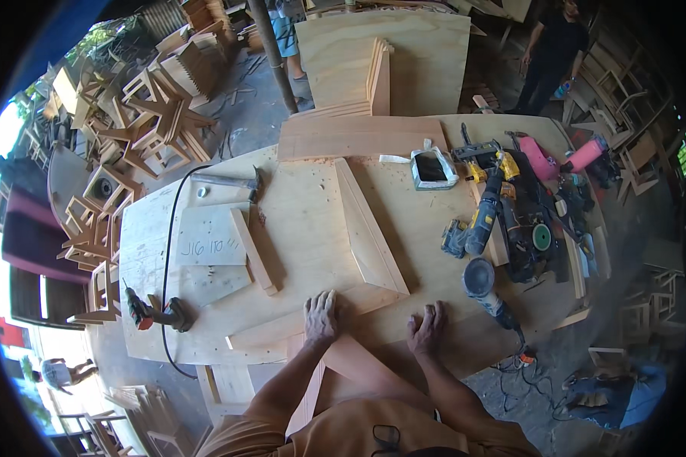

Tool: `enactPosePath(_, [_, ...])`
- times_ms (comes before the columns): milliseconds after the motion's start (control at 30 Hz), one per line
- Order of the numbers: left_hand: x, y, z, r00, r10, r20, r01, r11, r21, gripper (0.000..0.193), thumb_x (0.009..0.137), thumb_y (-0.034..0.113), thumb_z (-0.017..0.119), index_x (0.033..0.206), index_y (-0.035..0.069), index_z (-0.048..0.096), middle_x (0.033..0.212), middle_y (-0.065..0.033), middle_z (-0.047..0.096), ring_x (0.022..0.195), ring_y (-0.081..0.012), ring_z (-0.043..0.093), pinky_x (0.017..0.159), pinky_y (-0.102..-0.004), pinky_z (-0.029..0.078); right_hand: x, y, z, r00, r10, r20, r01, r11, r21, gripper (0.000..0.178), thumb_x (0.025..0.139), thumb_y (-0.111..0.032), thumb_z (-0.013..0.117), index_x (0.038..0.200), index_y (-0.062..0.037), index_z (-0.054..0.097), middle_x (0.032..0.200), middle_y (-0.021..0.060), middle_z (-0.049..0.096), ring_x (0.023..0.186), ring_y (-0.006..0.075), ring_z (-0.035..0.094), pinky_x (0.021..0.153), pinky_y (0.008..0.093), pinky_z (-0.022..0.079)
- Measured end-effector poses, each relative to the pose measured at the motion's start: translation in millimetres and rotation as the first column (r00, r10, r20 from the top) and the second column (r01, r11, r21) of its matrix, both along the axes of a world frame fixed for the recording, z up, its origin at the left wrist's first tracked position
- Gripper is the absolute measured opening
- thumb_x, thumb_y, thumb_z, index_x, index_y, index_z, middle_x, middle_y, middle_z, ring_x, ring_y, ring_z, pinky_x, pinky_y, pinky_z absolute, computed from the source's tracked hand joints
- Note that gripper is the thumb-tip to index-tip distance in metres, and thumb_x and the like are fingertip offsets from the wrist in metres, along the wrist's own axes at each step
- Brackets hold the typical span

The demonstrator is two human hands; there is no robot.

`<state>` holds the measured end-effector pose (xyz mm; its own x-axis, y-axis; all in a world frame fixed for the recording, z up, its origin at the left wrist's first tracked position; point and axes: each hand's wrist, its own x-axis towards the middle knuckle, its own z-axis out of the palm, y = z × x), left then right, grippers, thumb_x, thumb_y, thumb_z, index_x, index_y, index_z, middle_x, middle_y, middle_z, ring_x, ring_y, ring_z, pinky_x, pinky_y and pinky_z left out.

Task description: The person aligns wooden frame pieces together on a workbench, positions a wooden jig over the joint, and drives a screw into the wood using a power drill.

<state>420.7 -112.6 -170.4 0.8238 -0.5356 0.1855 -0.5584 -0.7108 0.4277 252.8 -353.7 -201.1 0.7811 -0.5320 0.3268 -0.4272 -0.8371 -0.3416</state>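
Near the front edge of the worktable (297, 213) lies an angled wooden frame (367, 228), two boards meeting in a sharp corner at its right end. My left hand (322, 318) is over its near board (270, 329), with the fingers bent across the far edge. The thumb's place is unclear. My right hand (427, 327) rests on the table just right of the corner, thumb apart from lightly bent fingers, holding nothing. Below my left hand, more boards (370, 369) slant down in front of my body.
Left: a hammer (225, 181), a marked plywood jig (213, 236), a wooden strip (253, 255), a cordless drill (156, 312) and a black cable (168, 266). Right: an angle grinder (482, 228), a sander (480, 280) and other power tools. Far side: a wide board (358, 139). A person (556, 49) stands beyond.
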Motion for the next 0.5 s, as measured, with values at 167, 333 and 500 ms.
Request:
enactPosePath(167, [5,-5,12,1.0,-0.003,-0.023,0.003,1.0,0.005,0.053,0.092,0.032,0.059,0.135,0.002,0.052,0.132,-0.0173,0.059,0.12,-0.0356,0.055,0.106,-0.0477,0.037,4,-1,-1,0.997,0.015,0.073,-0.01,0.998,-0.065,0.051,0.09,-0.031,0.061,0.129,0.0002,0.051,0.147,0.0278,0.043,0.134,0.0505,0.043,0.114,0.0619,0.033])
enactPosePath(333, [5,-6,16,1.0,0.004,-0.005,-0.004,1.0,-0.005,0.052,0.093,0.034,0.059,0.134,0.002,0.053,0.13,-0.0173,0.06,0.118,-0.0355,0.056,0.105,-0.0472,0.037,4,0,2,0.996,0.026,0.091,-0.02,0.998,-0.064,0.051,0.09,-0.031,0.062,0.13,-0.0005,0.051,0.147,0.0274,0.043,0.135,0.0501,0.042,0.114,0.0615,0.033])
enactPosePath(500, [1,-4,13,0.999,0.022,0.023,-0.021,0.999,-0.032,0.052,0.092,0.036,0.061,0.13,0.001,0.056,0.128,-0.0183,0.061,0.116,-0.0363,0.056,0.104,-0.046,0.038,0,1,-1,1.0,-0.003,0.0,0.003,1.0,0.01,0.051,0.09,-0.03,0.062,0.129,-0.0005,0.051,0.147,0.0271,0.043,0.136,0.0497,0.042,0.114,0.0611,0.033])
